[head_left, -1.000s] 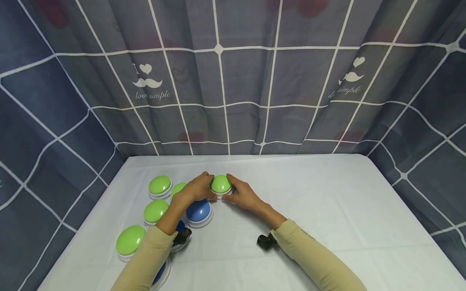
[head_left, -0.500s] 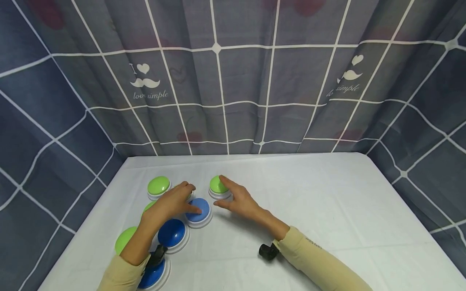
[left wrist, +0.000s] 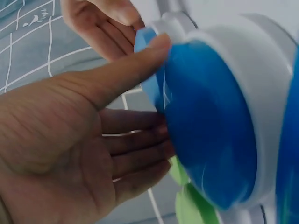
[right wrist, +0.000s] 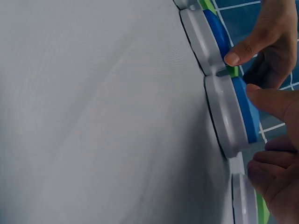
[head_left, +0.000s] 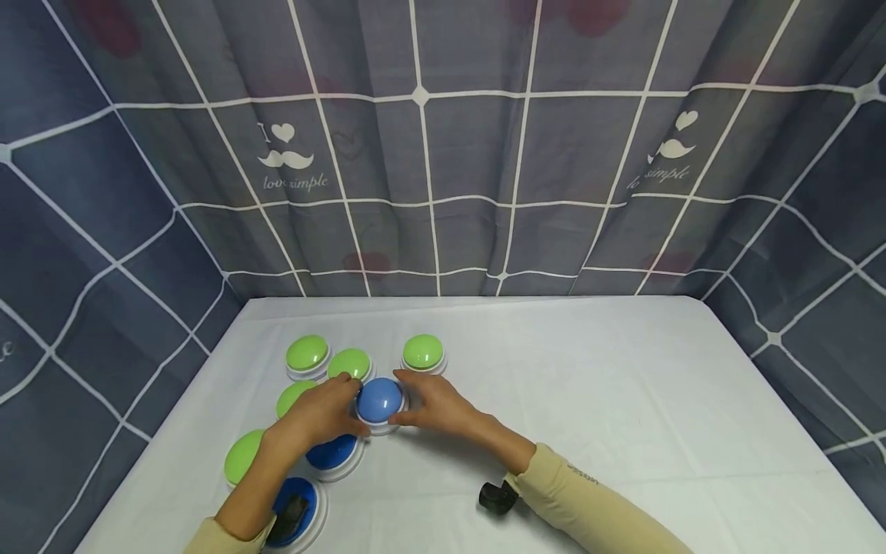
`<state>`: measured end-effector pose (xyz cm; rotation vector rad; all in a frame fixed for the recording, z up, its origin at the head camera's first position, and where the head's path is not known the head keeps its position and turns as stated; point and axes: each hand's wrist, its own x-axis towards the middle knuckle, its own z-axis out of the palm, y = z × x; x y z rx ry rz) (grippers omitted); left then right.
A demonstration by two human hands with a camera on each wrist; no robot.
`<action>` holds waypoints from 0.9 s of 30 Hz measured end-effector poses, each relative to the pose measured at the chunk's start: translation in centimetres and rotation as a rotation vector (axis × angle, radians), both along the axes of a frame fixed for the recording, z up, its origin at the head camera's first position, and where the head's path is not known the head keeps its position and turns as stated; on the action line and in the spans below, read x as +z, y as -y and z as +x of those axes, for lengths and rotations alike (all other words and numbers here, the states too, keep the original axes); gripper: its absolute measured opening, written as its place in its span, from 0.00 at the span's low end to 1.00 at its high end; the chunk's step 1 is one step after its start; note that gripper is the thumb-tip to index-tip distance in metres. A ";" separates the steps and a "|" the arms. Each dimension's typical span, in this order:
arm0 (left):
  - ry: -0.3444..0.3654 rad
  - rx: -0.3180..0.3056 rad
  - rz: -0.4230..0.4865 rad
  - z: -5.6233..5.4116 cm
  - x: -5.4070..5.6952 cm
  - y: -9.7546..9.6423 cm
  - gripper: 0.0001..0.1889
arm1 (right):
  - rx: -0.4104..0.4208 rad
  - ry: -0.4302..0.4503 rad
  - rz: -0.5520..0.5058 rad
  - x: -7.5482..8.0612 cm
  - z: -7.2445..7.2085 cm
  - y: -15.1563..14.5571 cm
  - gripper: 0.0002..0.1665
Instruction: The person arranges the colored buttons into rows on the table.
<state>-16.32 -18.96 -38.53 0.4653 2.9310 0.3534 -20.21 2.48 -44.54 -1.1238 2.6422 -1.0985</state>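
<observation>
A light blue dome push button [head_left: 379,400] with a white base sits between both hands on the white table. My left hand [head_left: 314,419] holds its left side, thumb at the base and fingers at the upper edge. From the right, my right hand [head_left: 436,404] grips it, and in the right wrist view the thumb lies against the blue dome [right wrist: 245,107]. A dark blue button [head_left: 334,452] stands just in front, partly under my left hand; it looms large in the left wrist view [left wrist: 210,126]. Behind the light blue one is a green button [head_left: 423,352], apart from both hands.
More green buttons stand at the left: one at the back [head_left: 308,353], one beside it [head_left: 349,362], and two partly covered by the left arm. Another dark blue button [head_left: 308,492] is nearest the front. A curtain [head_left: 471,146] with white lines surrounds the table [head_left: 623,415].
Both hands have left the green button at the back and come forward to the light blue one. The left hand withdrew first, then the right. The green button stays on the table.
</observation>
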 end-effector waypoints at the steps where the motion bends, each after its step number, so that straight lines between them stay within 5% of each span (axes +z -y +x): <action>1: 0.001 -0.002 0.000 -0.1 -0.1 -0.1 0.32 | -0.001 0.001 0.010 -0.1 0.0 0.2 0.45; 11: 0.066 0.017 0.027 -0.7 -0.4 -0.1 0.29 | -0.004 -0.008 0.058 -1.4 0.3 1.4 0.50; 27: 0.030 0.018 0.026 -0.9 -0.6 -0.3 0.26 | -0.017 -0.022 0.021 -1.4 0.6 1.3 0.49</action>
